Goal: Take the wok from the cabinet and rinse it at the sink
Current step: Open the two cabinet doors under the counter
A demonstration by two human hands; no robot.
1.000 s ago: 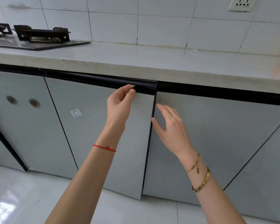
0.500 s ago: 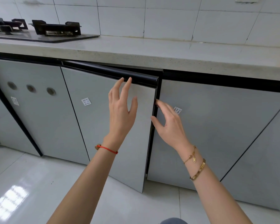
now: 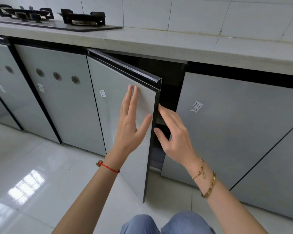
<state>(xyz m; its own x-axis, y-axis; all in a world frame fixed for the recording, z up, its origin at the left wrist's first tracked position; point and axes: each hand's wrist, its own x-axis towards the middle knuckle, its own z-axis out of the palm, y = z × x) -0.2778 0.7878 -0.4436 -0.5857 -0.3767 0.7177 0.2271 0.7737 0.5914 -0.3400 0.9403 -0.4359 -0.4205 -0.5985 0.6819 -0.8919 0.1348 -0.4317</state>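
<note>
A grey cabinet door (image 3: 115, 92) with a black top handle strip stands partly swung out from the row of cabinets under the counter. My left hand (image 3: 132, 122) lies flat and open against the door's front face, fingers spread. My right hand (image 3: 174, 134) is at the door's free edge, fingertips touching the black edge, thumb apart, holding nothing. Behind the door a dark gap (image 3: 169, 85) shows the cabinet's inside; a shelf edge is faintly visible there. No wok or sink is in view.
The grey countertop (image 3: 176, 46) runs above, with a black gas hob (image 3: 57, 19) at the left. Closed cabinet doors (image 3: 226, 125) flank the open one. Glossy white floor tiles (image 3: 32, 174) lie below, and my blue-trousered knees (image 3: 167, 223) show at the bottom edge.
The door has swung farther out, widening the dark gap. My left hand dropped from the top handle to lie flat on the door's face; my right hand stays at the edge. The view has lowered.
</note>
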